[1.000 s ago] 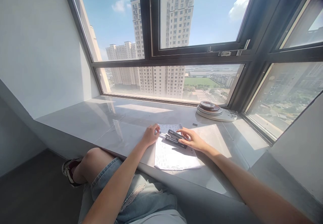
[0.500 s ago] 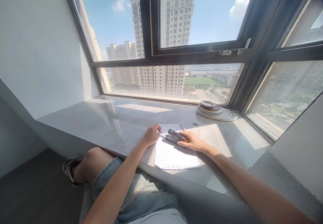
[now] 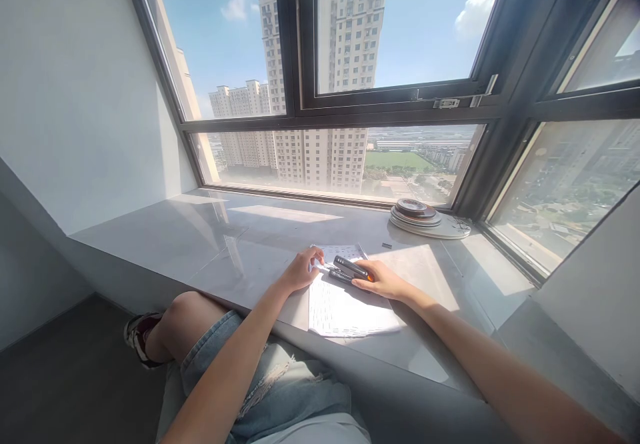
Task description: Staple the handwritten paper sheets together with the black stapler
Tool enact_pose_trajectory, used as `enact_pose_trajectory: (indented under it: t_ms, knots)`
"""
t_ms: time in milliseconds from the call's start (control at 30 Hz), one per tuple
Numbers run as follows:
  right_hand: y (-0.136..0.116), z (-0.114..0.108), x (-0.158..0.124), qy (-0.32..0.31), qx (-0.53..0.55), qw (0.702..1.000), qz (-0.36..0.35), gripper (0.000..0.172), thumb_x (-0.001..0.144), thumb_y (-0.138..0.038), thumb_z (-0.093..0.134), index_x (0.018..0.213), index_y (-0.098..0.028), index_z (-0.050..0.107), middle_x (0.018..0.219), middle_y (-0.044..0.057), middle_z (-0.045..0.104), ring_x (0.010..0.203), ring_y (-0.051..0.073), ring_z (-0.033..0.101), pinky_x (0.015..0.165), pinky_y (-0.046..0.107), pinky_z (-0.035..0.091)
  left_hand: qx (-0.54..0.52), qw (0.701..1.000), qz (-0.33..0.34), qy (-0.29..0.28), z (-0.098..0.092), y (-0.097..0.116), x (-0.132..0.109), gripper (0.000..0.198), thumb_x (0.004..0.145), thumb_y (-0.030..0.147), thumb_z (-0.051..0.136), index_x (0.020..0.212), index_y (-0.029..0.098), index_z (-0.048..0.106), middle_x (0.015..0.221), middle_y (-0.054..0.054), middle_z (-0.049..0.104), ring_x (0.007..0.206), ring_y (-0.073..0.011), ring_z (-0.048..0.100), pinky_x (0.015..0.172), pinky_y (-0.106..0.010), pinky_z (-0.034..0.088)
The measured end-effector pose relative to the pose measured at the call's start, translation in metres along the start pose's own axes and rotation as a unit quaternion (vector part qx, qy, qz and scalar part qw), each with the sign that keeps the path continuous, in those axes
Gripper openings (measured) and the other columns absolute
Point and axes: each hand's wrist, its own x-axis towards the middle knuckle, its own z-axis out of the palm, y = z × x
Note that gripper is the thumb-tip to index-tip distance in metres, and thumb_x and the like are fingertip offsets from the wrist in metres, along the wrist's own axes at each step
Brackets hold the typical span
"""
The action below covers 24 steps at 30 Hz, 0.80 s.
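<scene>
A black stapler [image 3: 353,269] is gripped in my right hand [image 3: 383,280], its two arms apart and its front end pointing left. An orange patch shows on it beside my fingers. The stapler lies over the upper part of white printed paper sheets [image 3: 345,311]. My left hand [image 3: 303,269] is closed at the upper left edge of the sheets, thumb and fingers pinching the paper just left of the stapler's front. The fingertips partly hide the paper's corner.
A small grey strip [image 3: 387,245], perhaps staples, lies beyond the paper. Stacked round plates or discs [image 3: 420,220] stand at the back right by the window frame [image 3: 350,119]. The pale stone sill [image 3: 200,237] ends at its front edge near my legs.
My left hand has shifted slightly to the right, and the paper sheets have slid a little right under the stapler. My right hand and the stapler have stayed almost still.
</scene>
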Motion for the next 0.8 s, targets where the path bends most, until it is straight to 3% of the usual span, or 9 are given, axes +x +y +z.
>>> enact_pose_trajectory:
  t_ms: [233, 533, 800]
  knots:
    - [0.001, 0.001, 0.0013, -0.005, 0.029, 0.999, 0.025, 0.044, 0.09, -0.057, 0.062, 0.107, -0.017, 0.069, 0.076, 0.003, 0.065, 0.067, 0.017, 0.055, 0.062, 0.028, 0.044, -0.049, 0.998, 0.019, -0.038, -0.0015, 0.0046, -0.0027, 0.047, 0.073, 0.001, 0.048, 0.115, 0.022, 0.054, 0.107, -0.004, 0.072, 0.086, -0.0176, 0.058, 0.081, -0.032, 0.047]
    - [0.0015, 0.0018, 0.0007, -0.01, 0.002, 1.0, 0.028, 0.041, 0.092, -0.055, 0.058, 0.104, -0.018, 0.07, 0.075, 0.001, 0.064, 0.064, 0.016, 0.053, 0.059, 0.027, 0.039, -0.149, 0.984, -0.005, -0.094, 0.0011, 0.0075, -0.0053, 0.064, 0.078, 0.005, 0.05, 0.137, 0.023, 0.037, 0.119, -0.009, 0.07, 0.087, -0.0166, 0.056, 0.076, -0.031, 0.043]
    - [-0.0002, 0.0039, -0.0004, 0.016, 0.018, 0.999, 0.029, 0.048, 0.09, -0.058, 0.06, 0.114, -0.018, 0.07, 0.084, 0.005, 0.071, 0.076, 0.021, 0.062, 0.07, 0.032, 0.05, -0.177, 0.972, -0.001, -0.153, -0.0011, 0.0047, -0.0074, 0.069, 0.078, 0.009, 0.053, 0.143, 0.025, 0.036, 0.131, -0.013, 0.065, 0.094, -0.0185, 0.058, 0.076, -0.033, 0.041]
